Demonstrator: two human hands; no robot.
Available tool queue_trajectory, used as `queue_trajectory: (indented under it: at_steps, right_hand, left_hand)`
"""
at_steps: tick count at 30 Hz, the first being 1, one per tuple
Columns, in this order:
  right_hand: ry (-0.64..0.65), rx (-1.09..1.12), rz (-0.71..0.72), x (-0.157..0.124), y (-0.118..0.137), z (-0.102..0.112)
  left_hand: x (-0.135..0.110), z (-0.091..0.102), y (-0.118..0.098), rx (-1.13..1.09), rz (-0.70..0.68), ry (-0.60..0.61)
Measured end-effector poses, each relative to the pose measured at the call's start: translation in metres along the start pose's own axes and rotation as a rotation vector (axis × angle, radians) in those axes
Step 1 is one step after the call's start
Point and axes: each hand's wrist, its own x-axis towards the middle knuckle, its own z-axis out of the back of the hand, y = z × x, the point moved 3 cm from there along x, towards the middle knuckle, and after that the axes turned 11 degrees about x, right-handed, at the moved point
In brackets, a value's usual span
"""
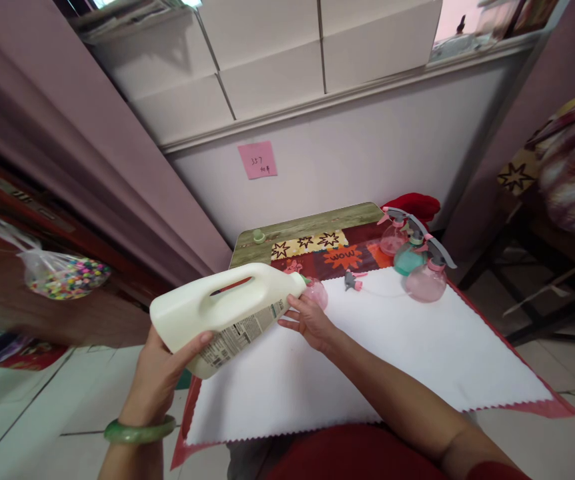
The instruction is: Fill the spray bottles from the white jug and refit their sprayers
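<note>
A large cream-white jug [230, 300] with a built-in handle and a printed label is tilted, its mouth low to the right. My left hand [160, 367], with a green bangle at the wrist, grips its base. My right hand [310, 320] steadies the jug near its neck, some fingers spread under it. Directly at the mouth stands a pink, see-through round bottle [319, 293], partly hidden behind the jug and hand. A grey and pink spray head [352, 281] with a clear tube lies on the white cloth to its right. Whether liquid flows, I cannot tell.
Spray bottles with trigger tops stand at the right: a pink one [426, 283], a teal one [409, 259] and another pink one [392, 239]. A pale green cap [259, 235] sits at the table's back left. A white cloth [392, 353] covers the table's front.
</note>
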Motion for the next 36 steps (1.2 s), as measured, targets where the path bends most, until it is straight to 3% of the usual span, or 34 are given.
queue_trajectory:
  at_steps: [36]
  right_hand:
    - [0.038, -0.001, 0.010, -0.0042, 0.0001, -0.0053]
  left_hand:
    - [0.0026, 0.0023, 0.0089, 0.041, -0.006, -0.025]
